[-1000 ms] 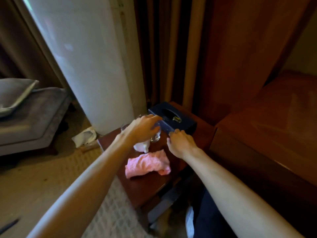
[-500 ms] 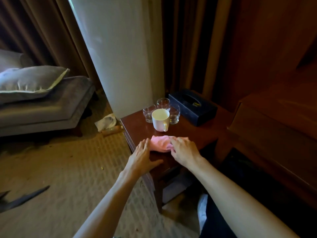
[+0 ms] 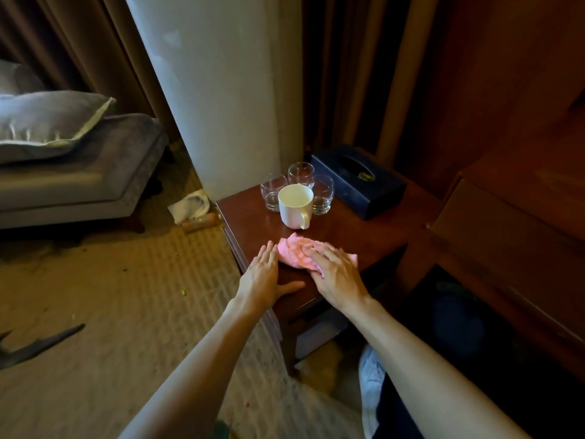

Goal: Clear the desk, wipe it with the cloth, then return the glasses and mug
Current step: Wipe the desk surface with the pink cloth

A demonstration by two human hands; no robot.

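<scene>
The pink cloth (image 3: 300,253) lies bunched on the worktop (image 3: 348,229) under the right hand (image 3: 337,274) — fingers flat, pressing it; the left hand (image 3: 264,275) rests open just beside — mug (image 3: 296,205) and glasses (image 3: 300,172) beyond.

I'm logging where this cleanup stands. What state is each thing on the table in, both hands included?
Mug: upright, handle toward the camera.
Three glasses: upright, clustered behind the mug.
Pink cloth: bunched on the table.
Tissue box: at the back right corner; no tissue shows at its slot.
Right hand: presses flat on the cloth.
Left hand: flat on the table beside the cloth.
</scene>
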